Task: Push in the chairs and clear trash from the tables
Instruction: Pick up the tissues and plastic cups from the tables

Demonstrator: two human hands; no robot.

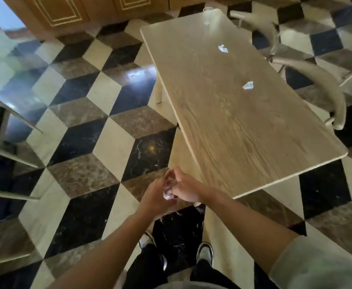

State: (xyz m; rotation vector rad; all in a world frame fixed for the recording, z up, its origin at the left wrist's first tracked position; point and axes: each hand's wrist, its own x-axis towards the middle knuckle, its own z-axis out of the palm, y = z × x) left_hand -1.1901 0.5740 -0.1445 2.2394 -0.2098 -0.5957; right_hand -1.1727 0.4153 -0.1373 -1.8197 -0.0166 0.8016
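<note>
— What is hidden at the hands?

— The wad (167, 194) is mostly covered by the left hand (157, 197) and right hand (184, 189); its shape cannot be told.

— And further off?

— The cup (207, 12) at the table's (233, 122) far end is blurred and small. The far chair (260, 24) is smeared; the near chair (325, 88) is cut by the right edge.

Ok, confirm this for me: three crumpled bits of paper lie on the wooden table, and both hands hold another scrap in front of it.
Not quite. The head view shows two crumpled papers on the wooden table, one farther and one nearer, not three. The rest stands: the left hand and right hand hold another scrap in front of it.
</note>
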